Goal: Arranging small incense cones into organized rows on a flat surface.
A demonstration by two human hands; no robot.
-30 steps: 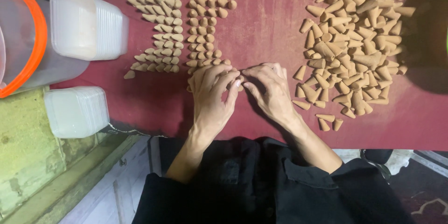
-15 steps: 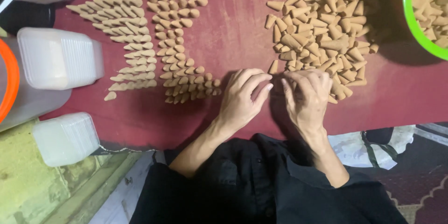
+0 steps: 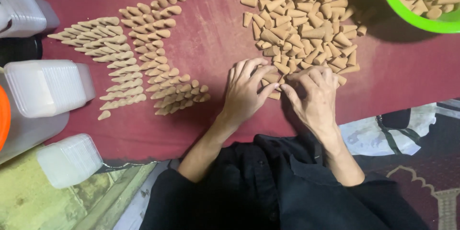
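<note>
Both hands are down on the dark red cloth [image 3: 201,43], working at the near edge of a big loose heap of tan cones [image 3: 306,24]. The left hand [image 3: 247,91] lies palm down with its fingers spread and curled, fingertips touching the cones at the heap's near edge; it looks like it's pinching one or two between thumb and forefinger, but I can't tell for sure because the fingers cover them. The right hand [image 3: 314,96] is just beside it, fingers bent and close together over a few cones at the same edge, and whether it really holds any is hidden too. Over on the left there are neat rows of cones [image 3: 139,62] laid side by side in two long bands, well apart from the heap. A bright green bowl [image 3: 407,17] at the far right has more cones in it. Along the left edge sit stacks of clear plastic containers [image 3: 45,86], with another small stack [image 3: 69,160] nearer. Black sleeves [image 3: 287,187] fill the near middle.
</note>
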